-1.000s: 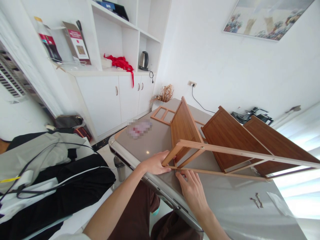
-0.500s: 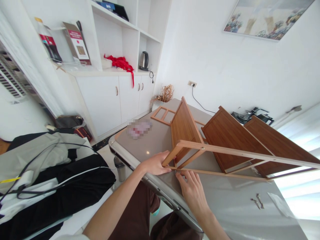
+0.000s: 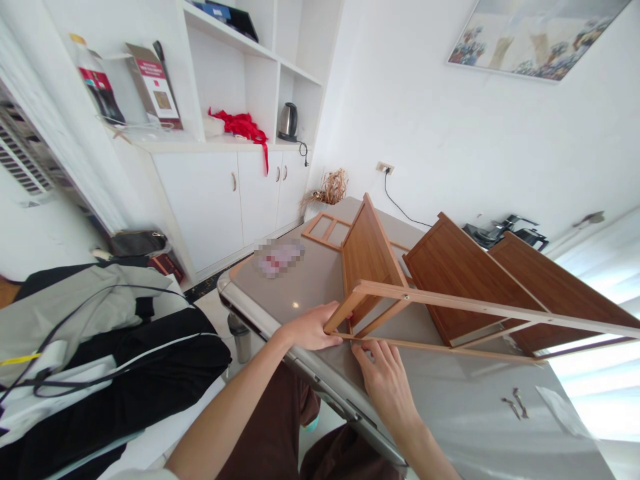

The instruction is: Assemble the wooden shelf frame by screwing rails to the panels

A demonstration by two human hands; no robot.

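At rack, left hand clasping, right hand curled

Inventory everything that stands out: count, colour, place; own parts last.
Rack: one, brown, on table
Table: one, grey, beneath rack
Metal fittings: two, silvery, table right
Wrapper: one, whitish, beside fittings
Blurred item: one, pinkish, table left
Cabinet: one, white, back left
Bottle: one, dark, cabinet left
Box: one, white and red, beside bottle
Cloth: one, red, cabinet middle
Kettle: one, silvery, cabinet right
Picture: one, multicoloured, wall right
Clothes: several, black and grey, lower left
Trousers: one pair, brown, bottom centre
Left hand: one, bare, gripping rack's corner
Right hand: one, bare, at rack's rail
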